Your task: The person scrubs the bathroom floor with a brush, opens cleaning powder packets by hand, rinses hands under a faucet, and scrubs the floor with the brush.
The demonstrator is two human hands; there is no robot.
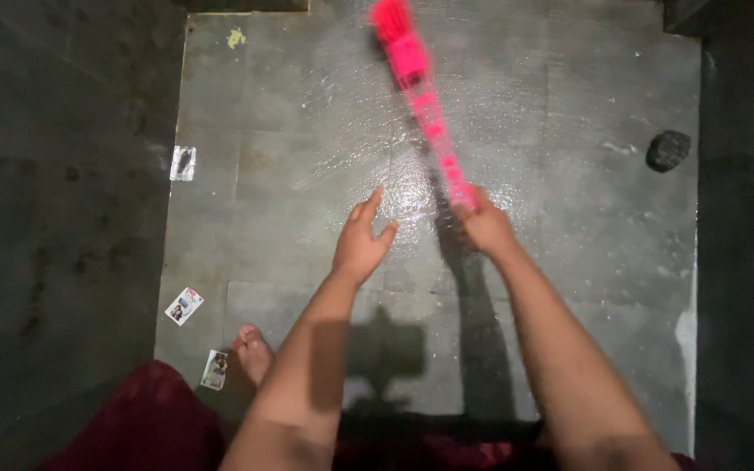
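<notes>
Small packets are lying on the wet stone floor by the left wall, beside a bare foot. Left hand is hovering open, fingers spread, holding nothing. Right hand is gripping the blurred pink broom, which is angling up-left over the floor. Dark lump is sitting far right.

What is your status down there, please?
Right hand gripping pink brush. Left hand open, empty, above wet floor. Dark lump sits off right.

Both arms out fwd, L hand open, R hand fisted.
</notes>
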